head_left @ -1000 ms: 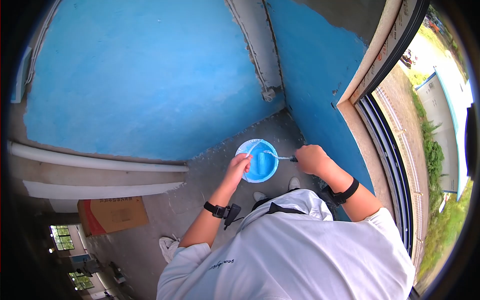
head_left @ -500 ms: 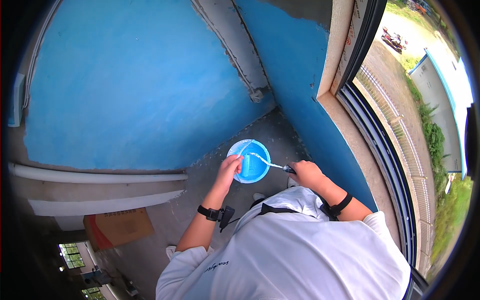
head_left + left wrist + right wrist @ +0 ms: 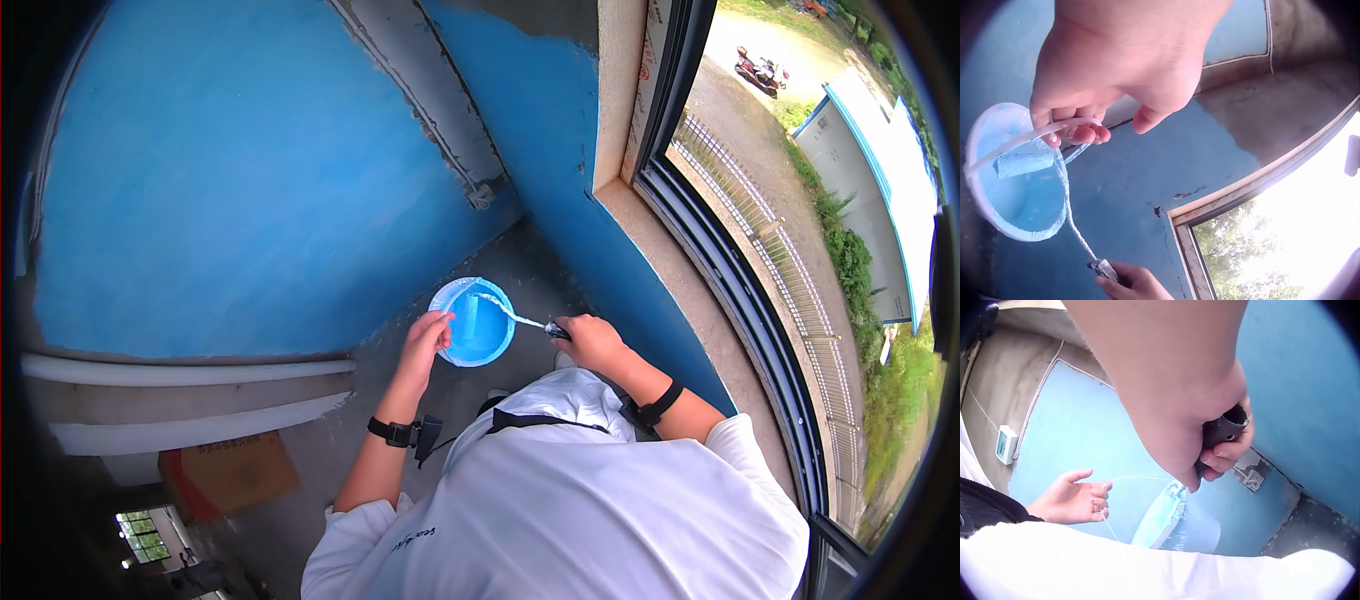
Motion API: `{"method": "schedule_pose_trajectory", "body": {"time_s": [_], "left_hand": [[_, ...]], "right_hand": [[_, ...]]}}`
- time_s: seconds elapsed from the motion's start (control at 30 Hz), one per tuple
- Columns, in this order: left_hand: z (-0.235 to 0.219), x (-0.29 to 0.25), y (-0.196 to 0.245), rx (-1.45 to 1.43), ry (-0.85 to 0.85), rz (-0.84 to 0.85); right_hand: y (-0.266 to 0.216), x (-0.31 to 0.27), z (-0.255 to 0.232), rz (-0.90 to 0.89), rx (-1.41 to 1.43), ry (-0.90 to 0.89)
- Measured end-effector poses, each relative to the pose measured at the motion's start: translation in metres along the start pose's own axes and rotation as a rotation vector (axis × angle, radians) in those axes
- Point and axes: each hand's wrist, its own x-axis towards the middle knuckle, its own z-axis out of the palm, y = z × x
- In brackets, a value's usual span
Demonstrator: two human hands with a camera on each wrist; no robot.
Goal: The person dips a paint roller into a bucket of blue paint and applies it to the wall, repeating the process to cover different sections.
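Head view has the left hand (image 3: pixel 427 335) grasping the pale bucket handle (image 3: pixel 1022 139), its fingers curled round the band; in the left wrist view the thumb stands apart from them. The bucket (image 3: pixel 447 295) is at that hand's side, in front of the person's body, with blue paint coating its inside and parts of its rim. Whether its base touches the floor (image 3: pixel 385 375) cannot be told.

The right hand (image 3: pixel 592 343) is clenched round the dark roller grip (image 3: pixel 1219 432), whose hollow end shows in the right wrist view. From the grip a paint-covered metal rod (image 3: pixel 1074 222) runs over the bucket's rim to the paint roller (image 3: pixel 1024 161), which lies inside the bucket, its sleeve coated in light blue.

Blue-painted walls (image 3: pixel 230 200) meet in a corner beyond the bucket. A cardboard box (image 3: pixel 230 470) is on the floor, over on the left hand's side.
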Motion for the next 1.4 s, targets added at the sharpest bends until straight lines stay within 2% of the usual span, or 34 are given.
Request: {"method": "schedule_pose_trajectory", "body": {"time_s": [0.1,0.2,0.3,0.4,0.47,0.5,0.53,0.63,0.77,0.83,0.97,1.03,1.17,1.33,1.4], "left_hand": [[0.003,-0.003,0.004,0.034,0.011,0.013],[0.002,-0.001,0.005,0.038,0.01,0.03],[0.005,-0.004,0.004,0.033,0.017,0.056],[0.0,-0.005,0.001,0.056,0.021,0.075],[0.002,-0.002,0.0,0.049,-0.008,0.078],[0.003,-0.003,0.001,0.067,0.009,0.064],[0.004,-0.003,0.001,0.085,0.028,0.05],[-0.001,0.0,-0.004,0.019,0.005,0.039],[0.0,0.003,-0.004,0.064,-0.01,0.011],[0.002,0.002,-0.002,0.049,-0.029,0.003],[0.006,0.002,0.003,0.007,-0.016,0.006],[0.008,0.003,0.006,0.01,-0.016,-0.005],[0.013,0.006,0.009,0.025,-0.021,-0.01],[0.011,0.012,0.011,0.02,-0.026,-0.013],[0.008,0.012,0.013,0.107,-0.056,-0.011]], "right_hand": [[0.001,0.0,0.002,-0.007,-0.073,0.006],[0.003,-0.009,0.01,0.051,0.149,0.084],[0.001,-0.011,0.005,0.037,0.023,0.085],[0.003,-0.015,0.011,0.053,0.156,0.064],[0.003,-0.017,0.008,0.051,0.062,0.057],[0.005,-0.016,0.003,0.036,-0.033,0.051],[0.01,-0.017,0.006,-0.012,0.014,0.083],[0.007,-0.021,0.004,0.081,0.15,0.027],[0.014,-0.022,0.008,0.002,0.033,0.058],[0.013,-0.024,0.015,0.021,0.106,0.091],[0.016,-0.024,0.015,0.058,-0.004,0.059],[0.016,-0.029,0.018,0.083,0.135,0.05],[0.012,-0.031,0.003,0.096,0.074,0.003],[0.019,-0.031,0.01,0.098,0.11,0.056],[0.019,-0.03,0.009,0.072,0.112,0.094]]}}
